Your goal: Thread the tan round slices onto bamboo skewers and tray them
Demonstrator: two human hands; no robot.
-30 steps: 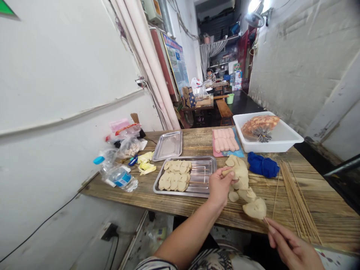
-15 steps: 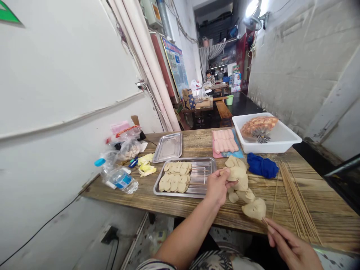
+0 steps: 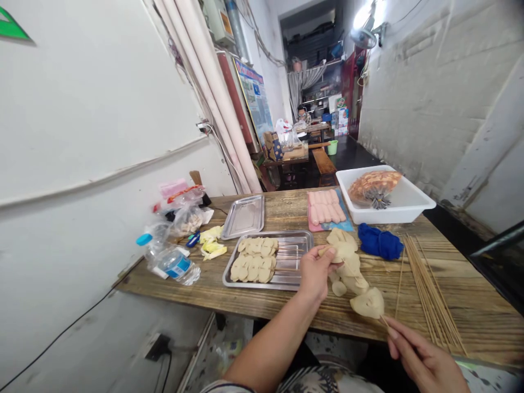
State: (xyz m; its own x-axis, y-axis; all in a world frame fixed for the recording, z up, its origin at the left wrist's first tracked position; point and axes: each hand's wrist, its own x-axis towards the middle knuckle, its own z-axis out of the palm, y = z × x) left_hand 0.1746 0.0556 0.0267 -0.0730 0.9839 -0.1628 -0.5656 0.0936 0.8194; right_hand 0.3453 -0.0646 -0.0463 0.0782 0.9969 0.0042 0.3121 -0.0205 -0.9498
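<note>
My left hand is closed, pinching a thin beige food slice above the table. More such slices lie loosely behind and below it, partly hidden. In my right hand, at the front edge, the fingers close on a bamboo skewer. One folded beige slice is threaded on that skewer, a short way from my left hand. Left of my hands, a metal tray holds several finished-looking skewers of beige slices, their sticks pointing right.
Loose bamboo skewers lie at the right, beside a blue bundle. Behind are a pack of pink sausages and a white tub. A second metal tray, a water bottle and plastic bags are at the left.
The whole view has shifted slightly. Both hands keep nearly the same grip, and the slice on the skewer looks tilted a little differently.
</note>
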